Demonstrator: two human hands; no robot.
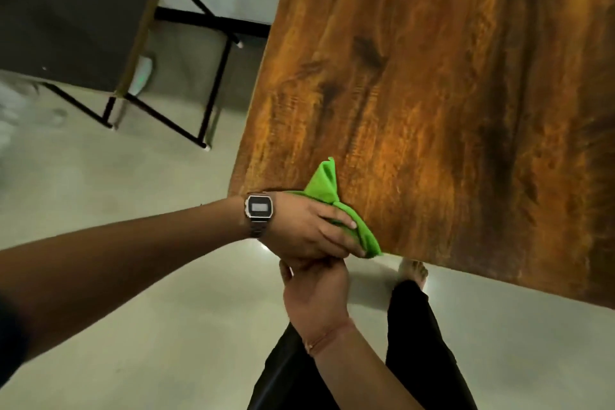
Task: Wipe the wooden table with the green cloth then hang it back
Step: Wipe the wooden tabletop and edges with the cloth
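The wooden table [432,93] fills the right and upper part of the head view, with its near left corner at the middle. A bunched green cloth [324,181] lies on that corner, by the near edge. My left hand [306,226], with a watch on its wrist, presses down on the cloth with fairly straight fingers. Cloth sticks out beyond the hand on both sides. My right hand [316,293] is just under the left one, below the table's edge. Its fingers are hidden beneath my left hand.
Another piece of furniture with a dark top [66,10] and black metal legs [213,83] stands to the upper left. Pale floor [133,276] lies below. My legs in black trousers [416,343] and a bare foot [412,271] are beside the table's near edge.
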